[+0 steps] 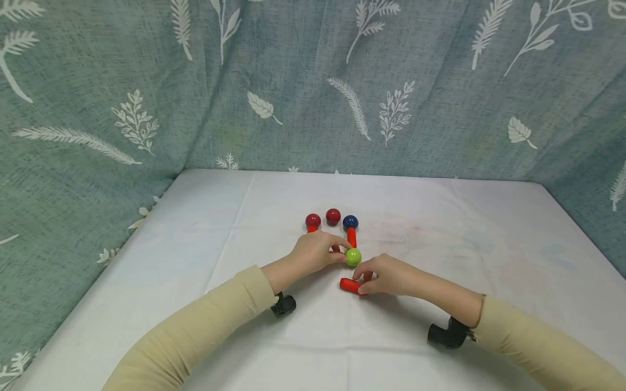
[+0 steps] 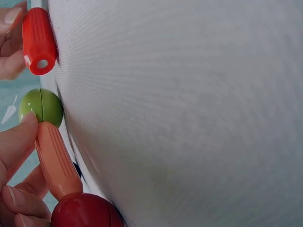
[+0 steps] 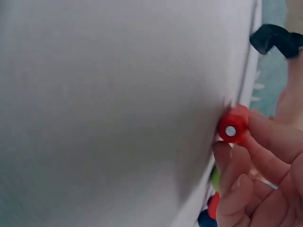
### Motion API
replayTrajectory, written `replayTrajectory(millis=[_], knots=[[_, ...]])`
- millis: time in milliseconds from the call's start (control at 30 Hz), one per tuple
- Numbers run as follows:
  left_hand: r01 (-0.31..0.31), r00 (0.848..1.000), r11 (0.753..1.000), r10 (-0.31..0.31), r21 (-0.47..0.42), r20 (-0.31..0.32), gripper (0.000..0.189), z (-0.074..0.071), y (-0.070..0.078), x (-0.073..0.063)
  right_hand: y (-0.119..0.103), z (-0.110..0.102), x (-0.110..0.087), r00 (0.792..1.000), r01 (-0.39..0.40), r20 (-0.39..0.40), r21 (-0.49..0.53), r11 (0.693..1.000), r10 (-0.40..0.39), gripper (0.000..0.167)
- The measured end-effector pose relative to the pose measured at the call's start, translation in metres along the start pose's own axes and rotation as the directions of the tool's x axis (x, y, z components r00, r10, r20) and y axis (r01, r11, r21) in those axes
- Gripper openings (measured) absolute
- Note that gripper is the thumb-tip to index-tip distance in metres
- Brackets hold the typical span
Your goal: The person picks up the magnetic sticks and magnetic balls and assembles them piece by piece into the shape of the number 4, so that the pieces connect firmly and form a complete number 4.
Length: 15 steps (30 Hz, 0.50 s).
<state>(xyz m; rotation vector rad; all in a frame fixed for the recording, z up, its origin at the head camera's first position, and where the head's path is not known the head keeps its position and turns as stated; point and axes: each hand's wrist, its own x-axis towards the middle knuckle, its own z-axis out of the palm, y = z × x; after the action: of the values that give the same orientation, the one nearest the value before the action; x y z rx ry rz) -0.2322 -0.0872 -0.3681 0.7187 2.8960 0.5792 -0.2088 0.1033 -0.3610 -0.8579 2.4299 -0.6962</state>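
My left hand (image 1: 313, 253) pinches a green ball (image 1: 354, 257) between thumb and finger. The right hand (image 1: 387, 276) holds a short red rod (image 1: 349, 285) by its near end, just in front of the ball. In the left wrist view that red rod (image 2: 39, 41) shows a grooved side and a round metallic spot at its tip. The right wrist view shows the rod's other end (image 3: 232, 126), with a silver spot, between my fingers. Ball and held rod are apart.
Behind the hands lie a red ball (image 1: 313, 220) with a red rod, another red ball (image 1: 333, 216), and a blue ball (image 1: 350, 222) with a red rod (image 1: 351, 237) reaching toward the green ball. A white cloth (image 1: 440, 228) covers the table; patterned fabric (image 1: 303, 119) hangs behind.
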Motion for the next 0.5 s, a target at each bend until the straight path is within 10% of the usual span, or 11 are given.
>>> replayTrajectory(millis=[500], knots=[[-0.007,1.000,1.000,0.007,-0.002,-0.009,0.027,-0.0008,0.0008,-0.0019,-0.0085,0.0055,-0.0070,0.996,-0.086,0.007,-0.070,0.994,0.087,0.038]])
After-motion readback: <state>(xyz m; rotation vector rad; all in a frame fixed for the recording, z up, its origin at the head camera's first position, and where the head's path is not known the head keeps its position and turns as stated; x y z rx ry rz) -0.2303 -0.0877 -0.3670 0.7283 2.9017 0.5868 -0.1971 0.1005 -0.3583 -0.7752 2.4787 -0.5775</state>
